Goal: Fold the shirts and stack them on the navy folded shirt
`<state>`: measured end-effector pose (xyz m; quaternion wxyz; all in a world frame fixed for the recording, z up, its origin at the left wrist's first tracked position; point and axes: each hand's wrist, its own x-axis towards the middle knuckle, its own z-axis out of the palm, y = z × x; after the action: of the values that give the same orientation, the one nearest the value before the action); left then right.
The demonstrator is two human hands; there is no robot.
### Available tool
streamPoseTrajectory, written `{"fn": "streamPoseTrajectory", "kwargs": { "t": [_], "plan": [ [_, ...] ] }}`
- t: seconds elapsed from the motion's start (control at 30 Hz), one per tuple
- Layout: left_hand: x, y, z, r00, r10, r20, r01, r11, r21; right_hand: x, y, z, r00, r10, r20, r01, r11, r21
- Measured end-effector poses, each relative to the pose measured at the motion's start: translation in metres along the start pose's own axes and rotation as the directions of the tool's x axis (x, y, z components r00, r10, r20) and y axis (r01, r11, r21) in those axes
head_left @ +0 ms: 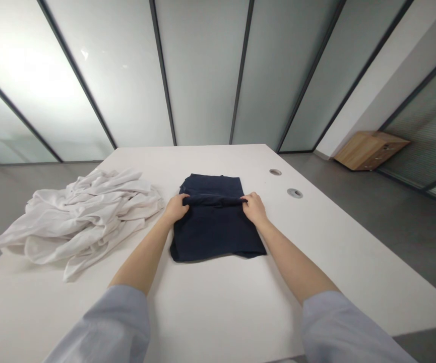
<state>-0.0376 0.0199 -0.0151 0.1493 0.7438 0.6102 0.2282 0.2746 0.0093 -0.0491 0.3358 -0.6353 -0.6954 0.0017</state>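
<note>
A dark navy garment (218, 232), folded into a rough rectangle, lies on the white table in front of me. Its exact kind does not show. Across it runs a raised fold, and my left hand (177, 208) pinches the left end of that fold. At the right end, my right hand (254, 207) grips the same fold between thumb and fingers. Part of the garment stretches flat beyond the fold, and the wider part lies on my side of it.
Left of the garment, a heap of crumpled white cloth (92, 217) spreads toward the table's left edge. Two round cable holes, one open (275, 172) and one capped (295, 193), sit in the white table (218, 307) on the right. A wooden cabinet (369, 150) stands on the floor beyond.
</note>
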Motion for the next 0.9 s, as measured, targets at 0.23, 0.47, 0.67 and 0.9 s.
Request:
{"fn": "streamPoseTrajectory", "kwargs": {
  "t": [0.23,0.47,0.67,0.9],
  "plan": [
    [-0.013,0.014,-0.034,0.963,0.258,-0.074,-0.224,0.924,0.308,0.005,-0.013,-0.024,0.992,-0.105,-0.067,0.109,0.992,0.063],
    [-0.013,0.048,-0.114,0.932,0.191,0.308,-0.226,0.971,0.082,0.024,-0.032,-0.076,0.999,-0.021,-0.049,0.035,0.948,0.316],
    [0.034,0.060,-0.142,0.882,0.118,0.456,-0.208,0.966,0.153,0.070,-0.048,-0.093,0.999,-0.017,0.036,0.008,0.972,0.234],
    [0.056,0.074,-0.140,0.976,0.163,-0.144,-0.109,0.939,0.326,0.105,-0.049,-0.104,0.963,-0.129,-0.238,0.152,0.985,0.083]
  ]
}}
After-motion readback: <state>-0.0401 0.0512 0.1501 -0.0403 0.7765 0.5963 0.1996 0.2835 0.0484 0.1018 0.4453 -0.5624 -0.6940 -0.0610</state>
